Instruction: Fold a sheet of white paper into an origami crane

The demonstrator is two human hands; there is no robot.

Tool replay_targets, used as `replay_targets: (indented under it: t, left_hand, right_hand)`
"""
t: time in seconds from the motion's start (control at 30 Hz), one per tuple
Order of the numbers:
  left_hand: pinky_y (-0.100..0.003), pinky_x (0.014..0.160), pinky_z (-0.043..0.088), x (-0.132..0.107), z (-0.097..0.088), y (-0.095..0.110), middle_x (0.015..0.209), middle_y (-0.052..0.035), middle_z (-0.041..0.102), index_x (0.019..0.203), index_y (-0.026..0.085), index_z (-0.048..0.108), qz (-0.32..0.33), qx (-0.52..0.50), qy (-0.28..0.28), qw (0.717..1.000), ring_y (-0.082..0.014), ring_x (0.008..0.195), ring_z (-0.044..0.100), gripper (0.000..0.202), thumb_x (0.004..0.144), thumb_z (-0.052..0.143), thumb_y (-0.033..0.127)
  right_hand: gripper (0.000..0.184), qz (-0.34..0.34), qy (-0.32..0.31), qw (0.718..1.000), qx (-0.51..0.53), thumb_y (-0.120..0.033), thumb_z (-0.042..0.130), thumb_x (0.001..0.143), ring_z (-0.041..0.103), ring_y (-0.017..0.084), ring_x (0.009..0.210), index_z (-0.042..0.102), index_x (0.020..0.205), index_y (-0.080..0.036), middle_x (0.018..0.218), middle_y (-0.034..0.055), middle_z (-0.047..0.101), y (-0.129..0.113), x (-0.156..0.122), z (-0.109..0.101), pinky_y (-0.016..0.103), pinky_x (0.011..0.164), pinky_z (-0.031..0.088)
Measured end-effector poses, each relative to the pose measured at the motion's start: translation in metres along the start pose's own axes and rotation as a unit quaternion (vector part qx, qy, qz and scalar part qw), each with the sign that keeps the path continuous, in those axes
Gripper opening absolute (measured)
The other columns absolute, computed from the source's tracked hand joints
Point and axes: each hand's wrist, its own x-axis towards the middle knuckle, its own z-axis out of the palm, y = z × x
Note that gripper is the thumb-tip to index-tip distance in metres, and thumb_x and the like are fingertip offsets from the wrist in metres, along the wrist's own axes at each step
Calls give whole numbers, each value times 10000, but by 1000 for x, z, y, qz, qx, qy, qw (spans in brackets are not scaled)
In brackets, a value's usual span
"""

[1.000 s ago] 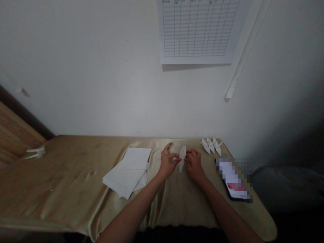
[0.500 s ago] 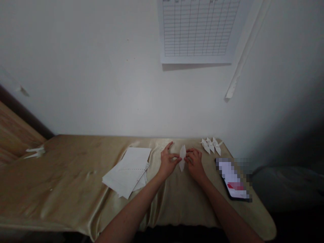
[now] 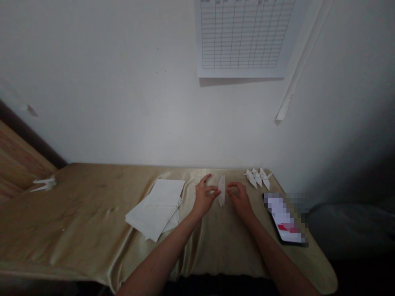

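A narrow, pointed white folded paper piece [image 3: 221, 190] stands on end over the gold cloth of the table [image 3: 92, 213]. My left hand [image 3: 204, 197] pinches its left edge between thumb and forefinger, the other fingers raised. My right hand [image 3: 239, 196] sits just to the right of the paper, thumb and forefinger curled toward each other with a small gap to the paper's edge. Whether anything is between those fingers cannot be seen.
A stack of white sheets [image 3: 157, 207] lies left of my hands. Several finished folded paper shapes [image 3: 258, 176] sit at the back right corner. A phone [image 3: 285, 220] lies at the right edge. Another folded shape [image 3: 45, 184] rests far left. A gridded chart [image 3: 243, 37] hangs on the wall.
My right hand has drawn slightly away from the folded paper, which it was pinching before. The left hand keeps its pinch and the paper looks narrower.
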Motion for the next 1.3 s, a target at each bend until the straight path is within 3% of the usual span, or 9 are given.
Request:
replay_targets:
  t: [0.2,0.5,0.7,0.87,1.1,1.3]
  left_hand:
    - [-520,1107,391,-1,1,-1,1472,-26,506,840,278,790,6,7,-10,1000,-280,1312,483,79,769,795,244]
    - [-523,1117,386,0,1,-2,1448,-30,511,847,289,794,-10,0,1,1000,-288,1314,480,80,775,793,255]
    - [-498,1110,393,-1,2,-4,1421,-33,513,873,289,786,-27,-6,13,1000,-277,1298,487,114,767,799,247]
    - [-470,1119,384,-3,0,-1,1325,-61,546,966,276,764,-34,-26,39,998,-258,1270,503,192,783,778,222]
    - [-471,1125,373,-10,1,9,1304,-40,557,849,277,772,38,-33,14,999,-255,1270,490,97,765,798,238]
    - [-471,1085,409,-10,4,9,1258,-38,591,874,310,788,57,-9,35,998,-247,1215,521,114,788,782,234]
  right_hand:
    - [342,20,-63,997,34,-403,533,888,614,256,1083,695,1134,-231,1106,81,706,8,-1,1,463,995,471]
    - [336,31,-98,992,67,-440,551,885,628,263,1092,718,1101,-243,1125,73,709,7,-1,-1,476,1016,462]
    - [311,40,-102,993,54,-452,596,850,645,255,1019,725,1027,-231,1037,59,721,2,0,-1,451,971,482]
    - [262,50,-70,996,35,-444,626,820,646,254,984,724,935,-229,980,54,728,1,3,-3,433,949,477]
    - [255,45,-19,998,26,-469,672,791,629,253,1003,748,874,-240,977,62,731,1,5,-8,428,969,449]
    - [239,10,16,1000,17,-484,717,765,605,260,1045,763,826,-257,964,69,719,-2,2,-4,449,1000,439]
